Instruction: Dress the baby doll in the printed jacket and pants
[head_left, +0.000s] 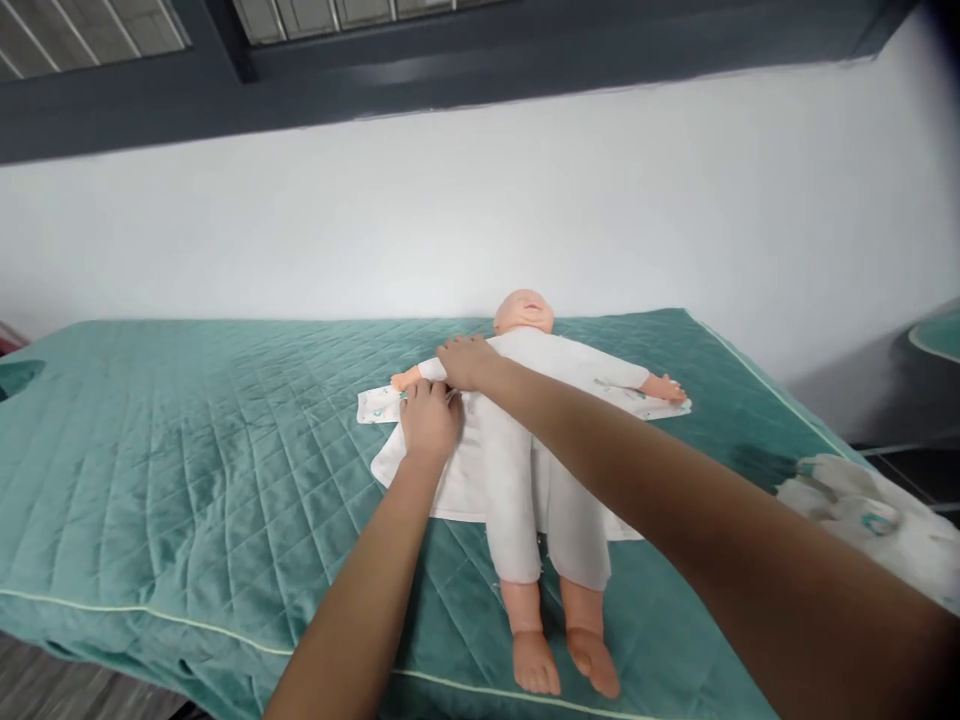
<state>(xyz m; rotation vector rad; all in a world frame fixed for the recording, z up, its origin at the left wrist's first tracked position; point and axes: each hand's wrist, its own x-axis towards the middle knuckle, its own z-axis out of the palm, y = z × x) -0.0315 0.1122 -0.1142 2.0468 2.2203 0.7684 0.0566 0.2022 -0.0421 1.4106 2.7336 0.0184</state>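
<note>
A baby doll (pixel 517 450) with a white cloth body lies on its back, head toward the wall, arms spread out. Under it is spread a white printed baby shirt (pixel 461 485), its sleeves (pixel 379 405) reaching out to both sides beneath the doll's arms. My left hand (pixel 433 415) is closed on the shirt near the base of the left-side sleeve, just below the doll's arm. Just above it, my right hand (pixel 466 360) is wrapped over the doll's upper arm near the shoulder; its fingertips are partly hidden. My right forearm crosses over the doll's body.
The doll lies on a green quilted bedcover (pixel 225 450) with pale piping along its front edge. A bunched white cloth (pixel 870 510) lies at the right, partly behind my right forearm. A white wall (pixel 375 220) rises behind the bed, below a dark window frame (pixel 450 70).
</note>
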